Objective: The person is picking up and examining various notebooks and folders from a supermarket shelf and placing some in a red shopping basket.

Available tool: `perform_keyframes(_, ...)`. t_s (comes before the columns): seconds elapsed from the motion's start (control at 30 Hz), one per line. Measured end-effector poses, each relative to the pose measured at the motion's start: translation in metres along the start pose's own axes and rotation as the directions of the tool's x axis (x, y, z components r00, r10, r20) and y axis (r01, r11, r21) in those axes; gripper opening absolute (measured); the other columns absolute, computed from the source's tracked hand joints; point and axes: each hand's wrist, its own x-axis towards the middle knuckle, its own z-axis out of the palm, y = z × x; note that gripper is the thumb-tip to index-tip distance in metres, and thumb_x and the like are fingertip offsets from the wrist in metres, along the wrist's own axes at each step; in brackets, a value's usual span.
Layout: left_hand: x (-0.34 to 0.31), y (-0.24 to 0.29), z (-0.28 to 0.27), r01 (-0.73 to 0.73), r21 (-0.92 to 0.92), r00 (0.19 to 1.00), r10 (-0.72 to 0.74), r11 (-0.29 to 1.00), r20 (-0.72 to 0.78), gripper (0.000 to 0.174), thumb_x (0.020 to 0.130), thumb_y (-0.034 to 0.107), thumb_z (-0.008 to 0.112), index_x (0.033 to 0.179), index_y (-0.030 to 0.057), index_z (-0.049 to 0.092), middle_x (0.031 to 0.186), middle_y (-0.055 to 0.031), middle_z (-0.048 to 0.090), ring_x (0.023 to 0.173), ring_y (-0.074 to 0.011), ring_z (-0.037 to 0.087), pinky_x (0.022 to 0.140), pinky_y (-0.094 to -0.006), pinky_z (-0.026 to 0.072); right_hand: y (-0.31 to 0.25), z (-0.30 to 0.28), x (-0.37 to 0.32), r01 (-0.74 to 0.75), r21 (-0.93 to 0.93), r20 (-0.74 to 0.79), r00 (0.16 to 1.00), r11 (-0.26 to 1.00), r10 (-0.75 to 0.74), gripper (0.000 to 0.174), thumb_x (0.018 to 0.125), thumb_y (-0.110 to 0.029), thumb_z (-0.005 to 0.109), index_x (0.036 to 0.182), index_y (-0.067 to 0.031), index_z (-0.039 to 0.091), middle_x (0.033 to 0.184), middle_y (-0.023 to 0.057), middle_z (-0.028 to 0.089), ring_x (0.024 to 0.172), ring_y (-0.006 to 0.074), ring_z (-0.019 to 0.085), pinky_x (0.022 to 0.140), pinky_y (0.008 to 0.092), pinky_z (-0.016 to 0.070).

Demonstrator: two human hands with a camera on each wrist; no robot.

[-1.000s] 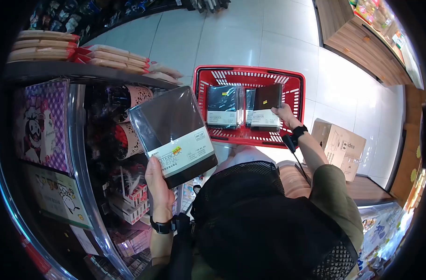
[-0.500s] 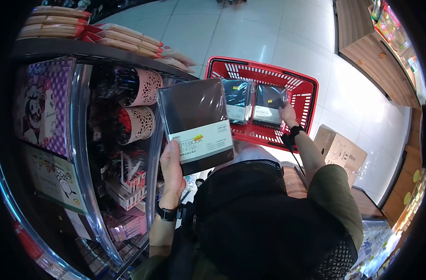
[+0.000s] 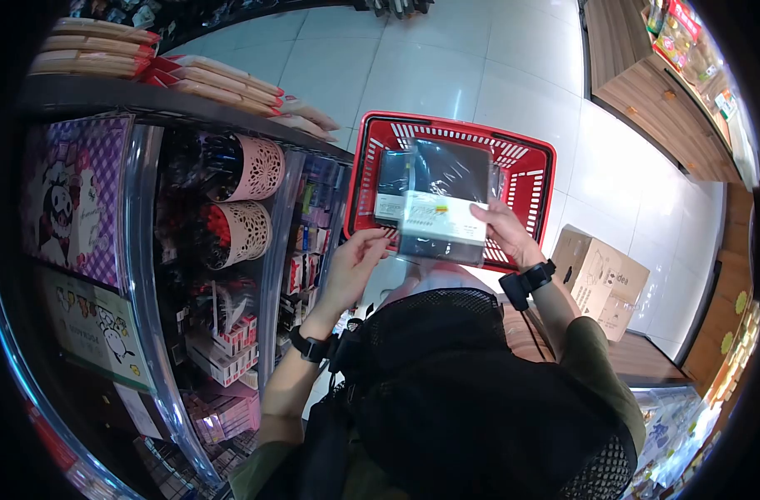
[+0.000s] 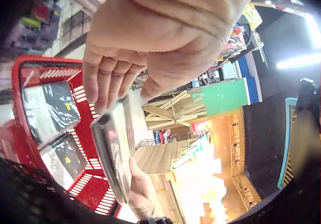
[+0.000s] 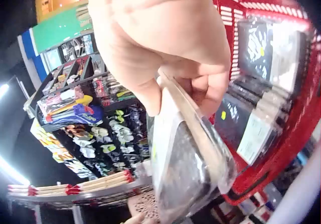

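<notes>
A plastic-wrapped dark notebook [image 3: 449,171] with a pale paper band and yellow sticker is held over the red shopping basket [image 3: 455,125]. My right hand [image 3: 510,235] grips its right side, thumb on the cover and fingers beneath. Beside the notebook's lower left edge is my left hand [image 3: 352,267], fingers loosely bent and holding nothing. In the left wrist view, the left fingers hang near one end of the notebook [image 4: 113,151]. More wrapped notebooks lie in the basket, including a dark one [image 5: 256,48] in the right wrist view; the held one partly hides them in the head view.
On the left, a shelf carries pink lattice pots [image 3: 261,167] and small boxes [image 3: 230,354]. Stacked wrapped packs [image 3: 221,79] lie along its top. A cardboard box [image 3: 600,279] sits on the floor at right, with wooden cabinets [image 3: 646,92] beyond.
The notebook has gone from my left hand to my right, moving rightward over the basket. My right hand has come away from the notebooks in the basket; my left has let go.
</notes>
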Motion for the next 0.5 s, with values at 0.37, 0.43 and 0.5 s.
perform_keyframes(0.37,-0.06,-0.045,-0.037,0.119,-0.31,0.951,-0.198,0.943,-0.238,0.025,0.093,0.019,0.05,0.11,0.0006,0.055,0.103,-0.01,0.062,0.088,-0.0152,0.061,0.075,-0.0256,0.0474,0.076,-0.13,0.087,-0.165,-0.409,-0.435,0.9,0.898,-0.033,0.042,0.082,-0.011,0.064,0.114,0.0112,0.049,0.103,0.019,0.061,0.091,0.0241,0.06,0.08,0.0329,0.047)
perform_keyframes(0.43,-0.068,-0.049,-0.038,0.122,-0.314,0.943,-0.209,0.941,-0.259,0.025,0.093,0.018,0.049,0.11,0.0004,0.055,0.103,-0.0102,0.062,0.088,-0.0155,0.061,0.074,-0.0254,0.0478,0.081,-0.131,0.094,-0.196,-0.451,-0.443,0.896,0.87,-0.027,0.043,0.082,-0.011,0.064,0.114,0.0115,0.048,0.103,0.019,0.061,0.091,0.0248,0.06,0.08,0.0335,0.0471)
perform_keyframes(0.5,-0.075,-0.059,-0.039,0.119,-0.33,0.943,-0.211,0.936,-0.257,0.025,0.093,0.017,0.049,0.11,0.0002,0.055,0.103,-0.0101,0.062,0.088,-0.0159,0.061,0.074,-0.025,0.048,0.082,-0.127,0.102,-0.285,-0.504,-0.511,0.859,0.815,-0.015,0.05,0.079,-0.014,0.066,0.116,0.0128,0.046,0.099,0.018,0.062,0.089,0.0251,0.06,0.08,0.0347,0.0473)
